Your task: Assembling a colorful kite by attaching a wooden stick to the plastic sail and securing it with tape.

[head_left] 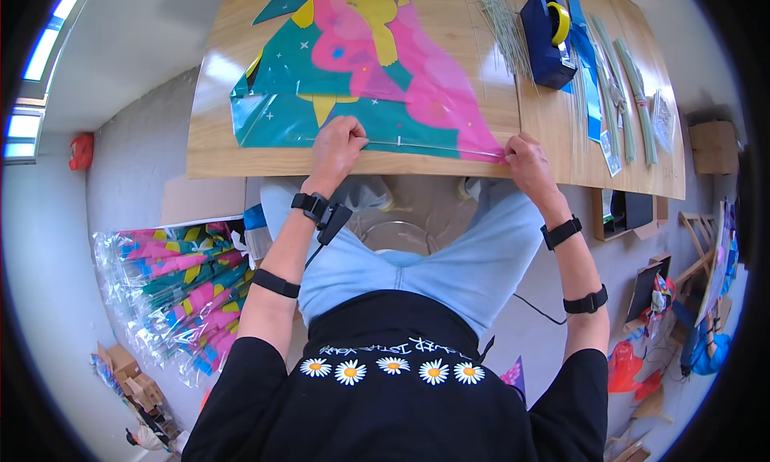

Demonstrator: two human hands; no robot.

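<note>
A thin, glossy kite sail [277, 109] in teal, pink and yellow lies spread on the wooden table, its straight near edge close to the table's front. Along that edge runs a thin pale rod [425, 147]. My left hand [338, 145] is closed in a pinch at the rod, near the middle of the sail's near edge. At the pink corner on the right, my right hand [527, 161] pinches the rod's end and the sail's edge, with fingertips pressed together. The fingers cover the exact spots they grip.
A dark blue tape dispenser [549, 41] with a yellow roll stands at the table's far right. Beside it lie bundles of thin rods [636, 101], blue strips and a clear bag [662, 119]. Plastic-wrapped colourful bundles [180, 293] are piled at my left. Cardboard boxes [714, 147] stand at the right.
</note>
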